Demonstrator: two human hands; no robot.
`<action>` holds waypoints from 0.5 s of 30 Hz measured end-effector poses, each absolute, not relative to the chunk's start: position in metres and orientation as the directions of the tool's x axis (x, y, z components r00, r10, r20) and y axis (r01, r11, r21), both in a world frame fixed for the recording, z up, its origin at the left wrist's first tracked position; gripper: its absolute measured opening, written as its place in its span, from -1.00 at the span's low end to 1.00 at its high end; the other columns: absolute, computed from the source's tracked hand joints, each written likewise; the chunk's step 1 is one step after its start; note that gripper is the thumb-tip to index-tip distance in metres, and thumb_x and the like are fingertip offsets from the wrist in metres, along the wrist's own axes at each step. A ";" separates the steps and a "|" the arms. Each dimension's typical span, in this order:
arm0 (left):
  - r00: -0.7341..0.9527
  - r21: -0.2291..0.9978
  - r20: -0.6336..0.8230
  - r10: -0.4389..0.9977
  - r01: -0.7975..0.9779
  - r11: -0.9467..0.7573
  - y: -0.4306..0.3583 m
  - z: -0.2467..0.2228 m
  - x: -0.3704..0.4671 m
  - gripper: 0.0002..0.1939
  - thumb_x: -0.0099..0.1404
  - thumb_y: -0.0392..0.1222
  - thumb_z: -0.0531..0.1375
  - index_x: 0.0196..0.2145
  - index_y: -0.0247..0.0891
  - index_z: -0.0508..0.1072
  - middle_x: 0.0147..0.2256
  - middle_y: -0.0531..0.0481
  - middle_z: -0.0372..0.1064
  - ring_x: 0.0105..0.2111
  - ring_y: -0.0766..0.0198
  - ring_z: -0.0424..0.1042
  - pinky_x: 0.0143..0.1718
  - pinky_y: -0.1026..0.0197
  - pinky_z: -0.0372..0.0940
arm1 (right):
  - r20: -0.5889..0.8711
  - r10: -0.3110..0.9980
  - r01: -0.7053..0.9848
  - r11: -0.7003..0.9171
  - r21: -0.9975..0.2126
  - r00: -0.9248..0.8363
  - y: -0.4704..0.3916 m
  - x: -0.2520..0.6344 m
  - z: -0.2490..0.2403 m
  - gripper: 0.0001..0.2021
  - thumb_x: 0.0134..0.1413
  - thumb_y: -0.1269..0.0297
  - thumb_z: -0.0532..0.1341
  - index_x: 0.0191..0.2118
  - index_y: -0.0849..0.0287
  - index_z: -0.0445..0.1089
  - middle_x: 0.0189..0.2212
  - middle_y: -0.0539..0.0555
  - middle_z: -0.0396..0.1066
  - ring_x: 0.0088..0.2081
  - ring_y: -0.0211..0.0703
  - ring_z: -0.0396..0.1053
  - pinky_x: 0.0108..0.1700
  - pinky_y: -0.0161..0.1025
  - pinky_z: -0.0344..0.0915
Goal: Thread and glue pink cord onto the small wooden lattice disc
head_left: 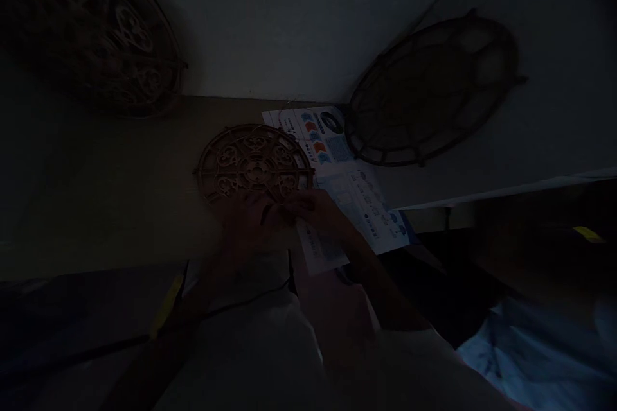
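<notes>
The view is very dark. A round brown openwork disc [256, 170] with scroll ornaments lies on the table, partly over a printed sheet. At its near rim my left hand [245, 212] is closed, with a small dark curved shape by its fingers. My right hand [313, 205] meets it from the right, fingers bent and pressed together at the same rim. Whatever the fingertips pinch is lost in shadow. Both hands cover the near part of the disc.
A larger ornate round frame [139, 45] leans at the back left. Another oval frame [434, 90] leans against the pale panel [544, 109] on the right. The printed sheet [371, 205] reaches over the table's front edge. Bluish cloth [540, 347] shows at the lower right.
</notes>
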State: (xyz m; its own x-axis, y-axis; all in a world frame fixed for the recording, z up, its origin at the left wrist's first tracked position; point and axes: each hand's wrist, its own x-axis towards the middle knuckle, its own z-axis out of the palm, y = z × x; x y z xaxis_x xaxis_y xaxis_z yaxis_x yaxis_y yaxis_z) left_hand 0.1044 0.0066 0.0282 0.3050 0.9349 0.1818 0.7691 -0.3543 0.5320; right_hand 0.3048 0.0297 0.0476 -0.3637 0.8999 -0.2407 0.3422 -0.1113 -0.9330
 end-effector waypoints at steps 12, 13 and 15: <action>0.298 0.553 0.163 0.941 0.762 -0.337 0.007 0.028 0.108 -0.77 0.50 -0.10 0.16 -0.27 -0.22 0.54 -0.16 -0.08 0.53 -0.07 0.04 0.41 0.03 -0.04 0.31 | -0.262 0.888 0.355 -0.122 -0.927 -0.377 0.037 0.313 0.046 -0.71 0.10 0.03 0.30 -0.29 0.15 0.62 -0.37 0.11 0.63 -0.31 -0.01 0.59 -0.25 -0.15 0.50; 0.300 0.553 0.160 0.940 0.762 -0.338 0.007 0.029 0.108 -0.78 0.49 -0.11 0.16 -0.27 -0.22 0.54 -0.15 -0.08 0.53 -0.07 0.03 0.41 0.04 -0.05 0.31 | -0.263 0.885 0.360 -0.119 -0.926 -0.385 0.038 0.313 0.047 -0.72 0.11 0.03 0.29 -0.29 0.15 0.62 -0.38 0.11 0.63 -0.32 -0.01 0.59 -0.26 -0.15 0.50; 0.302 0.551 0.154 0.941 0.765 -0.335 0.007 0.029 0.107 -0.81 0.48 -0.13 0.18 -0.25 -0.22 0.55 -0.12 -0.10 0.53 -0.05 0.02 0.41 0.04 -0.06 0.31 | -0.263 0.879 0.375 -0.105 -0.921 -0.398 0.038 0.313 0.048 -0.72 0.13 0.05 0.28 -0.31 0.15 0.62 -0.40 0.11 0.62 -0.33 -0.02 0.60 -0.27 -0.17 0.50</action>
